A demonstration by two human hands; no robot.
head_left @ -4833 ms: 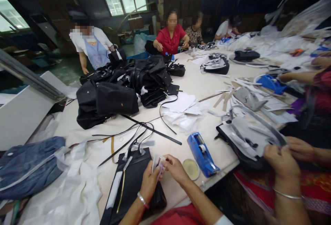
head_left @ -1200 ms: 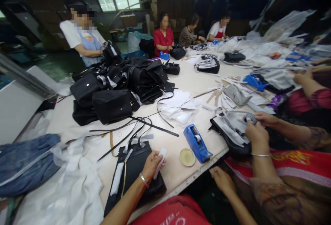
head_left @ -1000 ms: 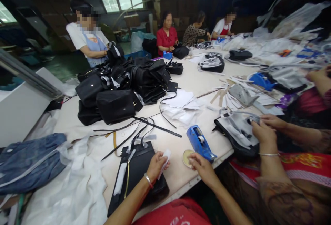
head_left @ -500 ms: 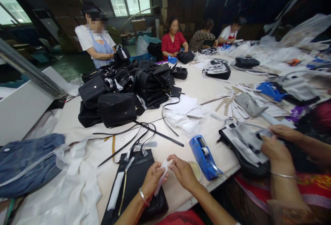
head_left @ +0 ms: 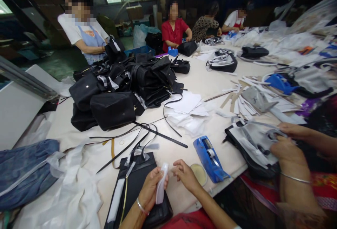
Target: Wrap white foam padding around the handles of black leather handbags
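My left hand [head_left: 150, 188] grips a folded white strip [head_left: 161, 186] of thin, soft-looking material between thumb and fingers. Just to its right, my right hand [head_left: 186, 176] is apart from the strip, fingers bent and spread, with nothing visible in them. Beneath the left hand lies a black bag [head_left: 138, 171] with a gold zipper, its handles partly wrapped in white. White wrapping [head_left: 116, 199] also runs along its left side. A blue tape dispenser [head_left: 210, 158] stands to the right of my right hand, beside a round yellowish disc [head_left: 199, 175].
Black bags [head_left: 113, 111] are heaped across the table, near white paper sheets [head_left: 185, 102] and loose black straps [head_left: 160, 134]. White sheeting [head_left: 79, 187] and blue fabric [head_left: 26, 172] lie left. At right, a co-worker's hands [head_left: 289, 151] handle another bag [head_left: 250, 148]. Several people work opposite.
My right hand has come away from the white strip and its fingers have opened. The left hand keeps the strip, now held more upright. The camera view has shifted slightly.
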